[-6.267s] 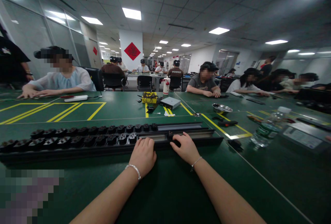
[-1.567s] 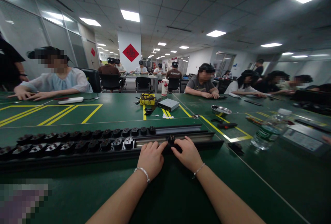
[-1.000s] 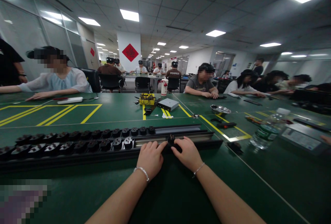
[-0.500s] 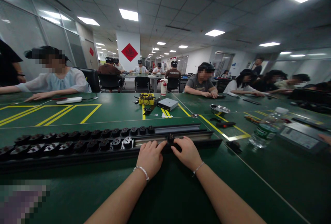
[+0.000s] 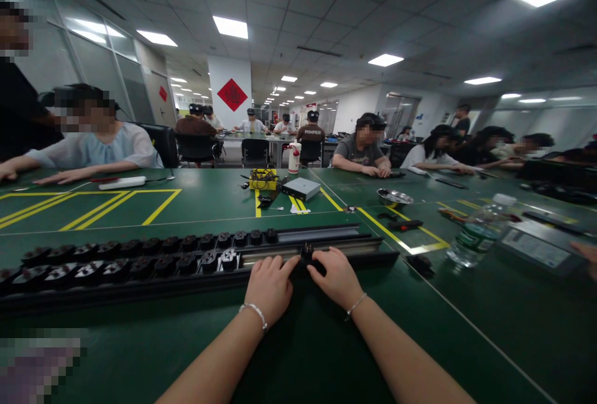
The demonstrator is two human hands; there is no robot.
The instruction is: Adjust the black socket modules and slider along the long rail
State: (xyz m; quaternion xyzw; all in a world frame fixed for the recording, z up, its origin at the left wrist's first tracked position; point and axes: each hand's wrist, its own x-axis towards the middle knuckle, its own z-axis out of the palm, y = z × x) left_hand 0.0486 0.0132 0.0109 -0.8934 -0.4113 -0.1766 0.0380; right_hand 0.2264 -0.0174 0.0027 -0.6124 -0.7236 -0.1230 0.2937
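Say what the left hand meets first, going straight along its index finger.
Left hand: likely the black pronged adapter at its index fingertip; touching or just short is unclear. Right hand lies beyond.

"PUMPKIN" on the back of a brown shirt (image 5: 311, 137), red diamond sign (image 5: 232, 94) on white pillar (image 5: 228, 68), its writing unclear

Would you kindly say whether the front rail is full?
Not full: black plugs line its left part; bare channel shows beside the left hand.

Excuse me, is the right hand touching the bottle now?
No, the right hand is at the black plug, and the bottle stands apart, farther right.
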